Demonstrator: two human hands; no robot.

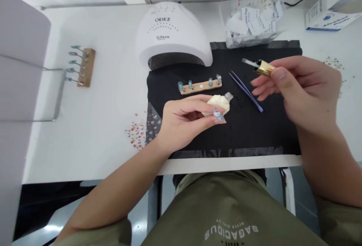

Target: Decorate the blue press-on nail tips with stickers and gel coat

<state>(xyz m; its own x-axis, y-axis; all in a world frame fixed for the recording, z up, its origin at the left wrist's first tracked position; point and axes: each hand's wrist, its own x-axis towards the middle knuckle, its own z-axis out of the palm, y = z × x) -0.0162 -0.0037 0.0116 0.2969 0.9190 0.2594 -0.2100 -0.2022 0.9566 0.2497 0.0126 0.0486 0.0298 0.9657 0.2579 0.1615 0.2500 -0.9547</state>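
My left hand (183, 119) is closed over the black mat, holding a cream ribbed nail polish bottle (219, 103) whose clear neck is uncapped and tilted up to the right. Between its fingertips it also pinches a blue glittery press-on nail (218, 115). My right hand (302, 87) grips the gold cap of a polish brush (265, 67), its bristle end pointing left, apart from the bottle. A wooden nail stand (201, 86) with several blue nails on pegs lies behind my left hand. Purple tweezers (246, 92) rest on the mat between my hands.
A white nail lamp (174, 31) stands at the back, beside a clear box (251, 22) of alcohol pad packets. An Alcohol Pads carton (328, 12) is at back right. Another nail stand (87, 67) lies left. Small gems (137, 133) are scattered near the mat (266, 133).
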